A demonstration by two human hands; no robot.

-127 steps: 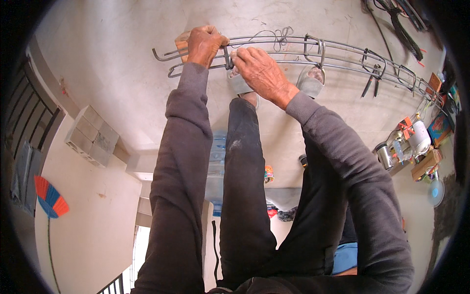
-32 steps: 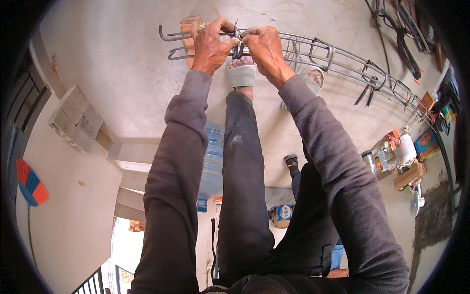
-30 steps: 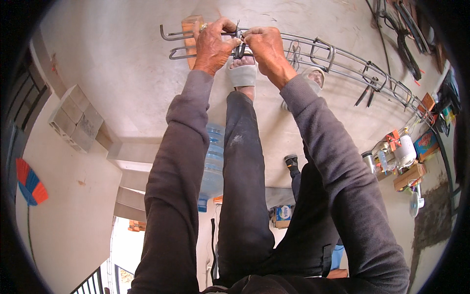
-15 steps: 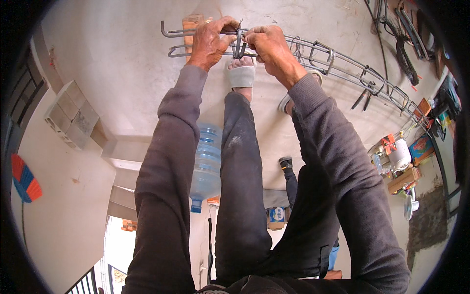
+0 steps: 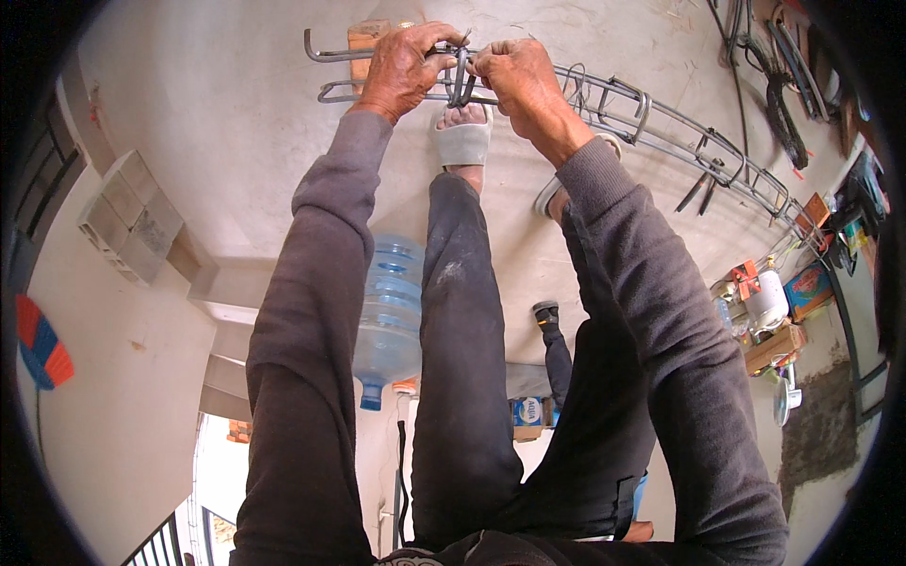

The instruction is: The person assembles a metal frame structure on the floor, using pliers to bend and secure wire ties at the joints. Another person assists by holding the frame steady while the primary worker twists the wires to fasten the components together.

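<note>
A long rebar cage [image 5: 661, 132] of thin steel bars and several stirrups lies on the concrete floor, curving off to the right. Its left end rests on a small wooden block [image 5: 362, 38]. My left hand [image 5: 404, 64] is closed over the long bars at that end. My right hand [image 5: 517, 77] grips the bars just to its right. Between the two hands stands a dark steel stirrup [image 5: 460, 83], and the fingers of both pinch its top. My foot in a grey sandal [image 5: 462, 141] stands right under the hands.
A blue water jug [image 5: 389, 311] lies behind my left leg. Grey hollow blocks [image 5: 127, 222] sit at the left. Pliers [image 5: 696, 191] lie beside the cage. Boxes and bottles [image 5: 769, 307] crowd the right side, with dark cables [image 5: 783, 94] at the upper right.
My right hand has moved left and up along the cage to meet my left hand at the stirrup. The whole cage now sits higher in view.
</note>
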